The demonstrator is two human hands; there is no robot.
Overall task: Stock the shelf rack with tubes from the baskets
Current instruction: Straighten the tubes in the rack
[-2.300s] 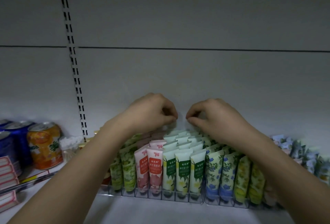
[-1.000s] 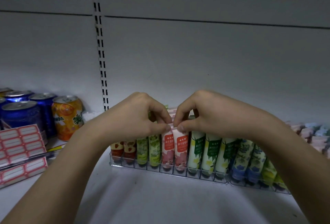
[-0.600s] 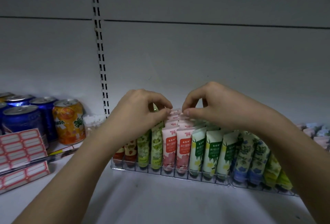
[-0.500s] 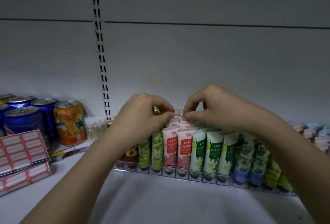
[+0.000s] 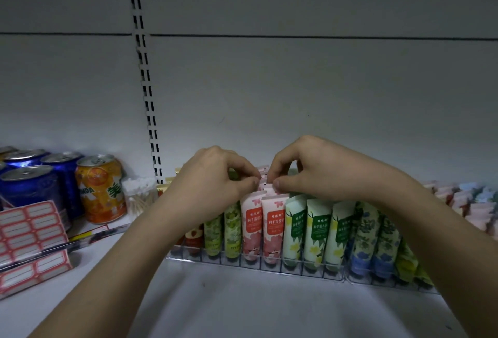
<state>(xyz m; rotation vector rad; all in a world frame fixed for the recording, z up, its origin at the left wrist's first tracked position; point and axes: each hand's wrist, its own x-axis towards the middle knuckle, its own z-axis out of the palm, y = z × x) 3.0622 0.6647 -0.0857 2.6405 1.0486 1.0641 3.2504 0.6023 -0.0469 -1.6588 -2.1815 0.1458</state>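
cans [image 5: 99,189] left of rack [image 5: 269,262]; tubes [image 5: 272,227] stand in it.

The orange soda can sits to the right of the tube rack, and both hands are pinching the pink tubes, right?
Not quite. The head view shows the orange soda can to the left of the tube rack, beside the blue cans. The rest holds: the left hand and right hand pinch the tops of the pink tubes.
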